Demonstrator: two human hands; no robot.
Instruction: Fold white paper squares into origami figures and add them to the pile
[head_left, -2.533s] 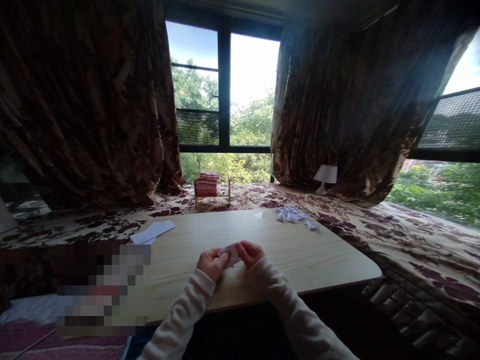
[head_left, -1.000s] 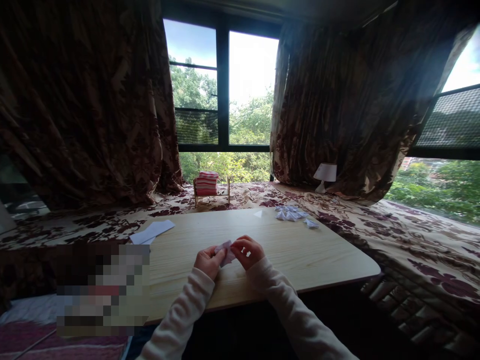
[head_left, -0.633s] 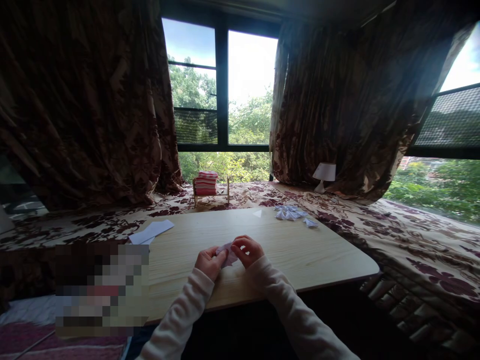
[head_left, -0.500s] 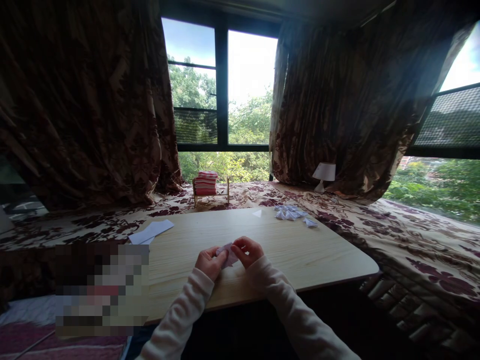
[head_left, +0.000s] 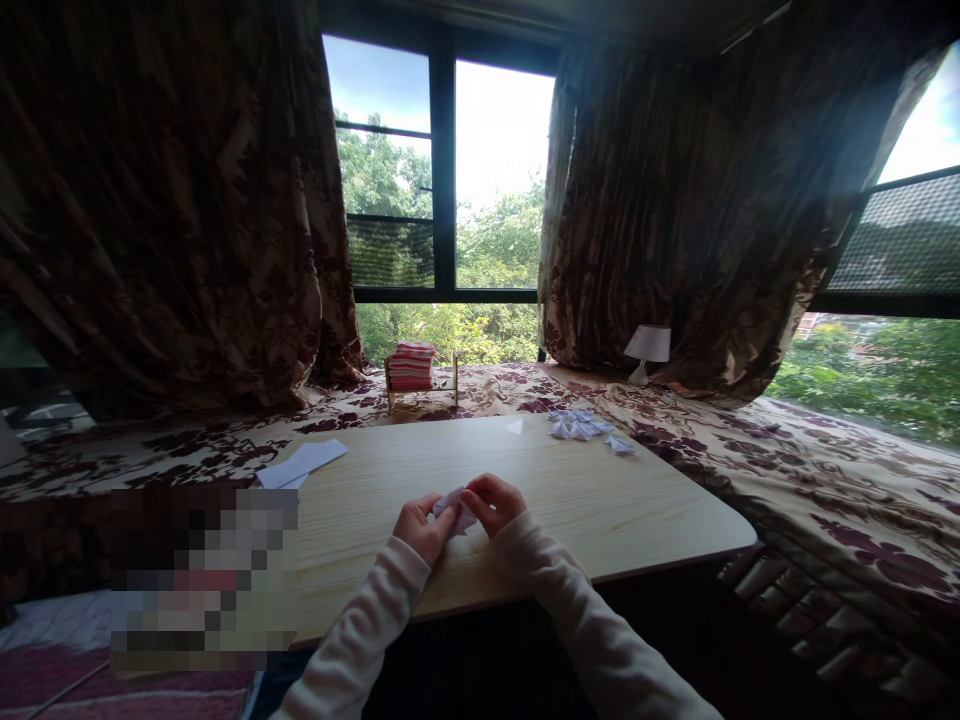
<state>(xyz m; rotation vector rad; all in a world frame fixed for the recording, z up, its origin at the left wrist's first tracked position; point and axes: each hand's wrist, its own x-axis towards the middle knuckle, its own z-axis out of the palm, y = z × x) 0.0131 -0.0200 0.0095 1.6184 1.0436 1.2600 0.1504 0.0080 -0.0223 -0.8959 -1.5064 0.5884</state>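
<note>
A small folded piece of pale paper (head_left: 455, 510) sits between my two hands, just above the light wooden table (head_left: 600, 510). My left hand (head_left: 421, 528) pinches its left side with closed fingers. My right hand (head_left: 495, 503) grips its right side, fingers curled over the top edge. Both wrists wear cream sleeves. Much of the paper is hidden by my fingers.
White paper sheets (head_left: 304, 464) lie at the table's far left corner. A pile of small folded paper pieces (head_left: 581, 427) and one loose triangle (head_left: 516, 427) lie at the far right. A striped stack on a small wooden rack (head_left: 413, 370) and a little white lamp (head_left: 646, 350) stand on the flowered cloth beyond.
The paper has been lowered and pressed flatter between my fingers. My hands stay in nearly the same spot; the view has shifted slightly.
</note>
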